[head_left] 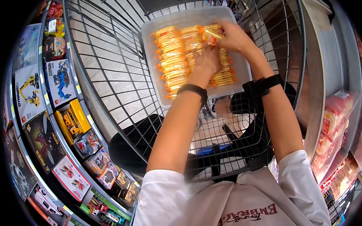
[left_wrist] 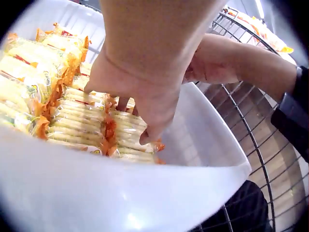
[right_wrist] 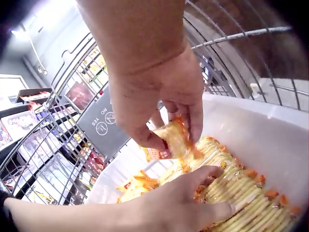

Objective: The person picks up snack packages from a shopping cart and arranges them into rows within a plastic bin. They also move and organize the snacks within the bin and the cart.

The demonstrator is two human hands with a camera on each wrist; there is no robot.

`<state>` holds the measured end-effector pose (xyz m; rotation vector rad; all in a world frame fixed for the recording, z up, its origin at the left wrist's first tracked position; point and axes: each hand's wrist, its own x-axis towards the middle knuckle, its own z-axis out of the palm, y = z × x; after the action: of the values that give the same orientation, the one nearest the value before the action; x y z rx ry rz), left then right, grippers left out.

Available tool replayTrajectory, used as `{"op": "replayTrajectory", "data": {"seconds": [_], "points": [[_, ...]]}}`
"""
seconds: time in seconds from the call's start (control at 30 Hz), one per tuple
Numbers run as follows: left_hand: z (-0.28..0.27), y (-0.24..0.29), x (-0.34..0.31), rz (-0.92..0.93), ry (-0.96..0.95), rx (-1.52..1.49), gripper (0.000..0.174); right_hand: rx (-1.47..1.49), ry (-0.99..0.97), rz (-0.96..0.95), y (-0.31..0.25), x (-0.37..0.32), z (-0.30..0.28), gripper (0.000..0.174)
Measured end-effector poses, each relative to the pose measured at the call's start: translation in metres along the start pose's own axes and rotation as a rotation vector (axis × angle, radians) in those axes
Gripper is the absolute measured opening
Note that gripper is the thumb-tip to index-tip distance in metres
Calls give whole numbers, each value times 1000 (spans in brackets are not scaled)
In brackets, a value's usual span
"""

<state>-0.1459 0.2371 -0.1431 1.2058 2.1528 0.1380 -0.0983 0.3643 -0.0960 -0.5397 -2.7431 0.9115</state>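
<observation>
A translucent white plastic bin holds rows of snack packets in clear-and-orange wrappers, standing on edge side by side. My right hand pinches one wrapped snack packet between thumb and fingers, raised over the far right part of the bin. Fingers spread, my left hand rests on the packets of the right and middle rows. Seen from the left wrist, its fingertips press down at the right row. Part of the middle row is hidden beneath that hand.
The bin sits in a wire shopping cart, whose grid rises around it. Shelves with boxed toys line the left side. On the right, large pink-and-red bags lie beside a wooden panel.
</observation>
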Motion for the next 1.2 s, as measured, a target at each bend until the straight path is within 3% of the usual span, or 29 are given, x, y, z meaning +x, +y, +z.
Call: {"op": "replayTrajectory", "data": {"seconds": [0.03, 0.1, 0.13, 0.23, 0.3, 0.43, 0.5, 0.53, 0.6, 0.63, 0.7, 0.8, 0.83, 0.9, 1.03, 1.13, 1.2], "points": [[3, -1, 1, 3, 3, 28, 75, -4, -2, -7, 3, 2, -1, 37], [9, -2, -3, -4, 30, 33, 76, 67, -323, 188, 2, 4, -3, 42], [11, -2, -4, -7, 52, 42, 78, 64, -327, 184, -1, 4, -3, 42], [12, -9, -8, 63, 54, 3, 80, -29, -250, 184, -9, -2, -3, 40], [10, -12, -10, 66, 34, -8, 79, 24, -12, 175, -12, -1, -1, 37], [12, -16, -14, 70, 3, 20, 73, -188, 63, 77, 0, 2, 10, 36], [11, -15, -12, 51, -19, 45, 70, -280, -147, 132, 6, 6, 13, 43], [12, -15, -13, 30, -44, 73, 67, -282, -153, 134, 6, 7, 13, 43], [10, -16, -14, 34, -54, 35, 65, -99, -483, 456, 7, 13, 13, 42], [8, -17, -16, 38, -65, 4, 62, -101, -487, 452, 11, 12, 14, 42], [8, -17, -17, 34, -81, 11, 65, -224, -473, 206, 17, 4, 9, 40], [10, -17, -18, 50, -41, -8, 69, -350, -386, 102, 15, -1, 11, 29], [13, -19, -19, 60, 8, -33, 72, -351, -388, 101, 14, -3, 13, 29], [15, -18, -20, 54, -9, -37, 73, -485, -213, 99, 5, -8, 18, 27], [9, -17, -23, 34, -19, -59, 72, -516, -373, 218, -9, -4, 14, 24], [11, -18, -22, 3, 41, -12, 71, -548, -352, 169, 4, -6, 24, 24], [11, -21, -19, 4, 28, 23, 72, -482, -218, 61, 24, -4, 36, 23]]}}
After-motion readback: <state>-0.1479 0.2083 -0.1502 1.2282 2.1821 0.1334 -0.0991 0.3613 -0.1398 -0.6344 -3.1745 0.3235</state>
